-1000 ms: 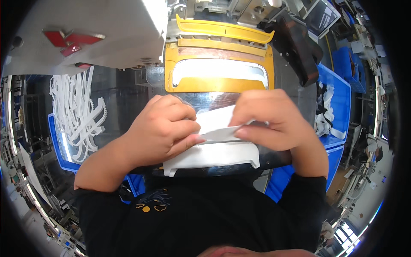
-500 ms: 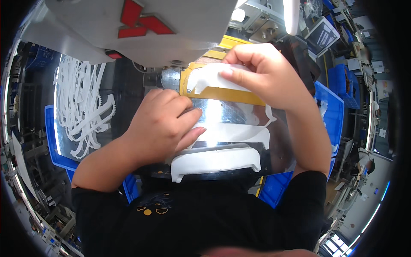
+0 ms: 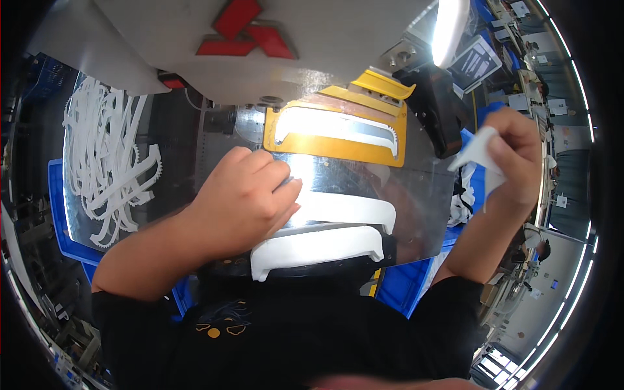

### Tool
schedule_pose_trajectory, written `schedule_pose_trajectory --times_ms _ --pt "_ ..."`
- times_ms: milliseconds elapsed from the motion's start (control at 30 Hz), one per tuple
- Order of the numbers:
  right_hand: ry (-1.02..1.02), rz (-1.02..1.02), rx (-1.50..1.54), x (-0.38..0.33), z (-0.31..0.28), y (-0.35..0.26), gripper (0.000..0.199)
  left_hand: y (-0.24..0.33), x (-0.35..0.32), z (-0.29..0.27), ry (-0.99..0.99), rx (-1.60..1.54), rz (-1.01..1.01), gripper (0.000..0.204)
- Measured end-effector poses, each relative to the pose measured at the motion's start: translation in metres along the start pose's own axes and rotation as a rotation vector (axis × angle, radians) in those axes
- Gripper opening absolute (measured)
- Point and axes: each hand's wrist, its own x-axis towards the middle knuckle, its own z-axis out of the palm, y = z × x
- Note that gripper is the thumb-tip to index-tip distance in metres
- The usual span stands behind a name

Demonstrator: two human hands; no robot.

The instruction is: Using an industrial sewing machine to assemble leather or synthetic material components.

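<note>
My right hand [image 3: 520, 156] is off to the right, pinching a limp white curved fabric piece [image 3: 480, 151] that is slightly blurred. My left hand [image 3: 246, 195] rests over the worktable with its fingers curled; whatever may be in them is hidden. Its fingertips lie at the left end of a white curved piece [image 3: 344, 209]. A thicker white curved piece [image 3: 318, 252] lies nearer to me at the table's front edge. Beyond my left hand sits a yellow template plate [image 3: 338, 155] with a white strip [image 3: 325, 123] in its curved slot, its right end toothed.
A grey sewing machine head [image 3: 156, 45] overhangs the far side. White toothed strips [image 3: 110, 149] are heaped on the left. Blue bins stand at the left [image 3: 58, 221] and right [image 3: 406, 283] below the shiny tabletop [image 3: 416, 221]. A tablet [image 3: 474, 65] stands far right.
My right hand has lifted off the yellow template and swung right with a white fabric piece, uncovering the slot and its strip. My left hand stays curled in much the same place.
</note>
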Motion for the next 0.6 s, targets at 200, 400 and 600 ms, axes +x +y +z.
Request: schedule_pose_trajectory --times_ms 200,400,600 --pt "-0.392 0.117 -0.101 0.091 0.134 0.051 0.028 -0.005 -0.001 -0.001 0.097 0.178 -0.159 0.025" --pt "-0.251 0.089 -0.391 0.09 0.168 0.058 0.032 -0.005 0.001 -0.003 0.159 0.199 -0.172 0.032" --pt "-0.22 0.072 -0.457 0.09 0.171 0.055 0.031 -0.008 0.001 -0.001 0.131 0.191 -0.217 0.036"
